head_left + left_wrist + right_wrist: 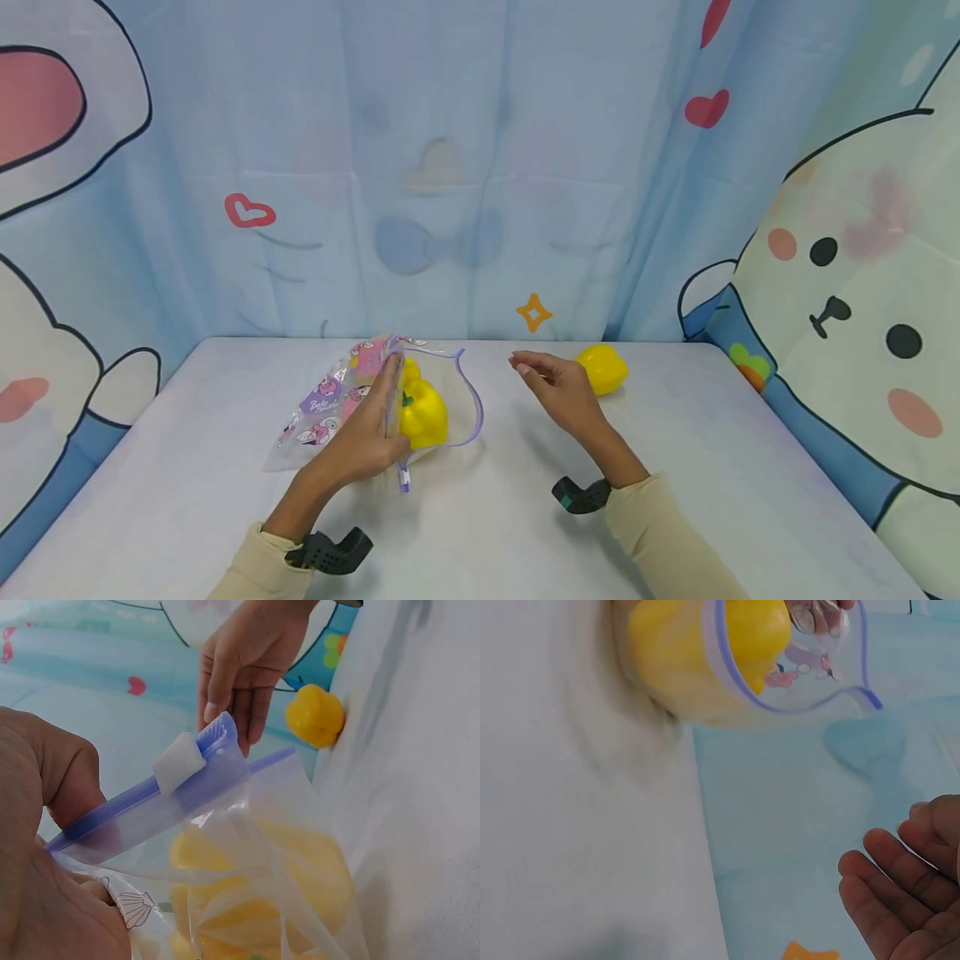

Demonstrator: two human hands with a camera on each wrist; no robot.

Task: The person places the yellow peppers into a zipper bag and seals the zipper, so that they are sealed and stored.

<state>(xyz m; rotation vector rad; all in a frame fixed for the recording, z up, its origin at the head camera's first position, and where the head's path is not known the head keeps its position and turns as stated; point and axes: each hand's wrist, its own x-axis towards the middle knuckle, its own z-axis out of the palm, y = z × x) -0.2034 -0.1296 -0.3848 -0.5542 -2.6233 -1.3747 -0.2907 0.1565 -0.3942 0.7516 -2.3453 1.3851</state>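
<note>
My left hand (371,433) grips the edge of a clear zip bag (318,417) printed with pink and purple cartoon figures. The bag's purple-rimmed mouth gapes toward the right. Inside lies a yellow bell pepper (423,414) with a green stem, and another yellow shape shows behind it. A white slider (178,763) sits on the purple zip in the left wrist view. Between the bag and a loose yellow bell pepper (602,369), my right hand (558,392) hovers above the table with relaxed fingers, holding nothing.
The white table (495,533) ends at a light blue cartoon curtain (450,167) behind it. Black wrist mounts (330,552) are strapped on both arms. The loose pepper stands near the table's back edge.
</note>
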